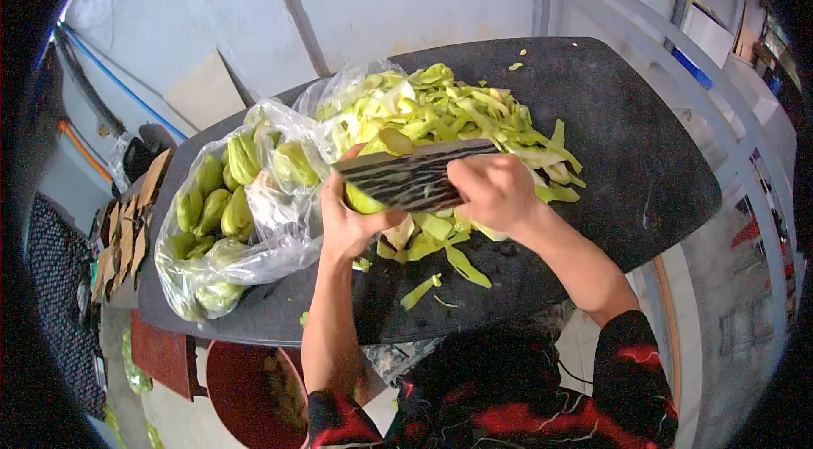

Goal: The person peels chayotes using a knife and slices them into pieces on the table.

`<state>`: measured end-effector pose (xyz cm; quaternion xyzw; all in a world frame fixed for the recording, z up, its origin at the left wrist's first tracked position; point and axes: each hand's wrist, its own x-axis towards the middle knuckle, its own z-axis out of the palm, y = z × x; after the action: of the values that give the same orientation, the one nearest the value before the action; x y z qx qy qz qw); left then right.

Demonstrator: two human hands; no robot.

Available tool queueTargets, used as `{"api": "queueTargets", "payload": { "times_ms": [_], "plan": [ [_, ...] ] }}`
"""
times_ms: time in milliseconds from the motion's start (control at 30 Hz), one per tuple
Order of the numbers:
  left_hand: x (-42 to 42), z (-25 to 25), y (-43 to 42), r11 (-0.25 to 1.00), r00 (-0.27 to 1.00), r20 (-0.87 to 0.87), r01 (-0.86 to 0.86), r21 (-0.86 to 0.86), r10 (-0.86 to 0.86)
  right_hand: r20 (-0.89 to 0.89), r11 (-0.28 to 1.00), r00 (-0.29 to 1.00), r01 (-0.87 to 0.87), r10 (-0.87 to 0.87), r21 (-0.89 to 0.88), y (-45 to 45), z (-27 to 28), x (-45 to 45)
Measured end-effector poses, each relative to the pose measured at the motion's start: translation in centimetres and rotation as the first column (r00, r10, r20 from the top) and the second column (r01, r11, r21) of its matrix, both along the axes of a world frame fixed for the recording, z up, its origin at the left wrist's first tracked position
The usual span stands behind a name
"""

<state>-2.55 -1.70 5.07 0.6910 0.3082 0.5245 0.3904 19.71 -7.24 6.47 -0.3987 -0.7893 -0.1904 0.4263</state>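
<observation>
My left hand (349, 227) is closed around a green chayote (362, 199), partly hidden behind a broad blade. My right hand (500, 193) grips a wide, cleaver-like knife (406, 178) whose flat side shows dark streaks. The blade lies across the chayote, just above my left thumb; its handle is hidden in my right fingers. Beneath and beyond both hands spreads a large pile of pale green peelings (474, 123). To the left, a clear plastic bag (292, 258) holds several whole chayotes (239, 213).
Everything rests on a dark table (627, 135) with rounded corners. A red-brown bucket (229, 390) stands on the floor below its front edge, with greenish things inside. Grey metal railing (703, 85) runs along the right. Flattened cardboard (127, 237) is at the left.
</observation>
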Motion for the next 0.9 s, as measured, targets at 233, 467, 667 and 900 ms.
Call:
{"api": "queueTargets", "payload": {
  "times_ms": [233, 467, 667, 900],
  "plan": [
    [-0.3, 1.5, -0.8, 0.992, 0.993, -0.005, 0.118, 0.04, -0.118, -0.003, 0.962, 0.985, 0.166, -0.17, -0.218, 1.9, -0.9, 2.8],
    [-0.6, 0.8, -0.2, 0.997, 0.995, 0.055, 0.078, -0.004, -0.078, -0.119, 0.978, 0.981, 0.132, -0.152, -0.16, 1.3, -0.5, 2.0],
    [-0.4, 0.5, 0.4, 0.996, 0.995, 0.071, 0.071, 0.06, -0.075, -0.011, 0.986, 0.988, -0.151, 0.152, 0.071, -2.0, 1.2, -1.1],
    [-0.2, 0.0, 0.3, 1.0, 0.995, 0.096, 0.001, -0.028, 0.001, 0.034, 0.981, 0.994, -0.108, 0.104, 0.16, -1.5, 0.4, -0.9]
  ]
}}
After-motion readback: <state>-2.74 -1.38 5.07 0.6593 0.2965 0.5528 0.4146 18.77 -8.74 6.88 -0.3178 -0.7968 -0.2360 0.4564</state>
